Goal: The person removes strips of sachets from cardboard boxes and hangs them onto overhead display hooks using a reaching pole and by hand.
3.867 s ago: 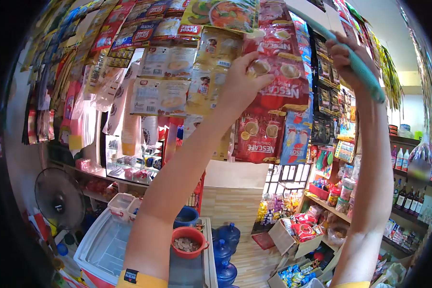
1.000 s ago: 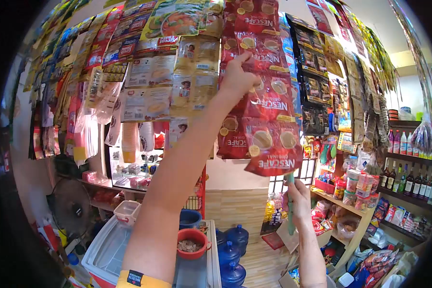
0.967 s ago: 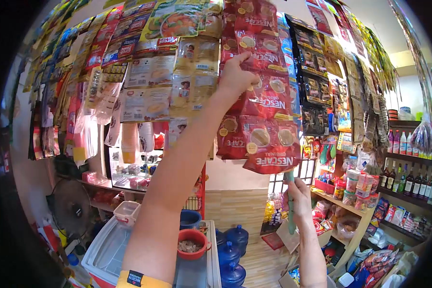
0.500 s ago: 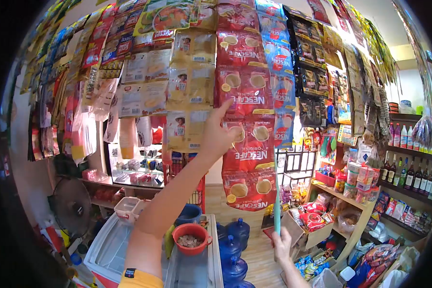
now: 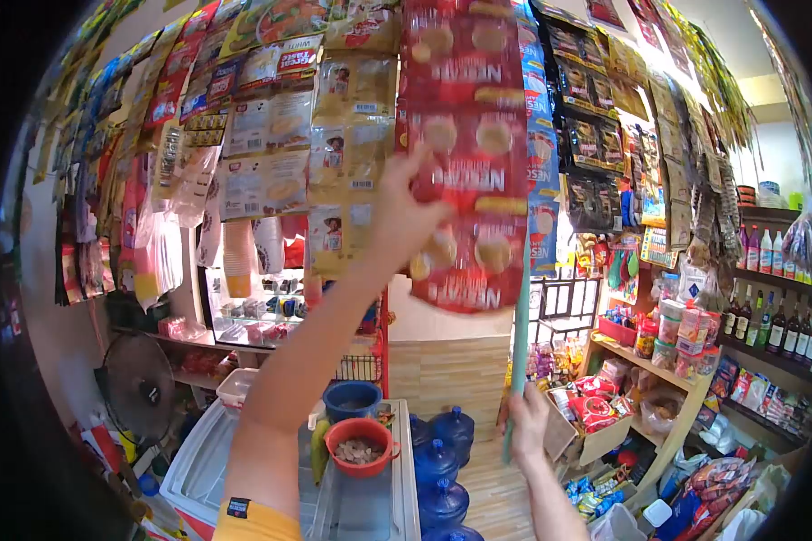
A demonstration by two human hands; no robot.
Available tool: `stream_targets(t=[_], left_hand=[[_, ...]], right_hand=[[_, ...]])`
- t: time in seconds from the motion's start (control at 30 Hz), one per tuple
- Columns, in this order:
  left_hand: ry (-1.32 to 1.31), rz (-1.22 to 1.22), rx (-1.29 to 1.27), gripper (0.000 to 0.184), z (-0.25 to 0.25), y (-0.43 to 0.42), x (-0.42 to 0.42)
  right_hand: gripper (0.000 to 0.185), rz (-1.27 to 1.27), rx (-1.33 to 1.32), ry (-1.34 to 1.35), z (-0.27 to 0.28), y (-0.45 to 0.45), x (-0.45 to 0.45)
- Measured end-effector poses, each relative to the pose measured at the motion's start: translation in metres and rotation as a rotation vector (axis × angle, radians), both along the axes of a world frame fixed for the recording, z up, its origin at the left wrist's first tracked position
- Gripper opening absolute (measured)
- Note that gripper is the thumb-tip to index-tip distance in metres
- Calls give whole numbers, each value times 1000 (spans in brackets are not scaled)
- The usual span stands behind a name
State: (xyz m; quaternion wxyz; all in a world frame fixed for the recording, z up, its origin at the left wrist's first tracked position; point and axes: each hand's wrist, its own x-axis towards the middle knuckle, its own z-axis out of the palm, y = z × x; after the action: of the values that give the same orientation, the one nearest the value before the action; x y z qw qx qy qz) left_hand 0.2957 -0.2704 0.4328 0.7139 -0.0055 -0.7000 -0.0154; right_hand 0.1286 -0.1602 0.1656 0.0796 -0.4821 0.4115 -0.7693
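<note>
A strip of red Nescafe Original coffee sachets (image 5: 478, 180) hangs in front of me, its lower end blurred by motion. My left hand (image 5: 404, 209) reaches up to the strip's left edge. Its index finger and thumb are spread apart over the sachets, and contact is hard to judge through the blur. Lower right, my right hand (image 5: 525, 426) is closed around a thin green stick (image 5: 521, 347). The stick runs upward along the strip's right edge, and its top is hidden. Blue Nescafe sachets (image 5: 539, 162) hang just behind on the right.
Gold sachet strips (image 5: 347, 149) hang left, black ones (image 5: 591, 149) right. Below stand a freezer (image 5: 356, 505) with a red pot of coins (image 5: 363, 449) and a blue bowl (image 5: 352, 399), and blue water jugs (image 5: 442, 496). Shelves with bottles (image 5: 776, 329) line the right.
The red sachet strip has risen and appears larger, its bottom end now well above the freezer. My right hand and the stick have moved slightly up; my left hand has stayed beside the strip.
</note>
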Motion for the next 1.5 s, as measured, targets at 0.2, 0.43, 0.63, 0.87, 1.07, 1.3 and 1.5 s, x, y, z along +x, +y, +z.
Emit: stream_targets(t=[0.2, 0.43, 0.63, 0.87, 1.07, 1.3, 1.5], left_hand=[[72, -135, -111, 73, 110, -12, 0], [-129, 8, 98, 72, 84, -4, 8], [-81, 114, 7, 72, 34, -47, -10], [67, 86, -66, 74, 40, -65, -5], [-53, 128, -44, 73, 86, -68, 1], [-50, 116, -12, 70, 88, -54, -6], [94, 19, -122, 66, 70, -69, -22]], right_hand=[[22, 76, -24, -46, 110, 13, 7], [22, 106, 13, -48, 86, 3, 2], [14, 126, -18, -35, 25, -3, 14], [16, 85, -34, -46, 43, -18, 7], [18, 95, -76, -103, 67, -28, 27], [18, 75, -57, -81, 86, -24, 28], [18, 0, -34, -70, 83, -9, 11]])
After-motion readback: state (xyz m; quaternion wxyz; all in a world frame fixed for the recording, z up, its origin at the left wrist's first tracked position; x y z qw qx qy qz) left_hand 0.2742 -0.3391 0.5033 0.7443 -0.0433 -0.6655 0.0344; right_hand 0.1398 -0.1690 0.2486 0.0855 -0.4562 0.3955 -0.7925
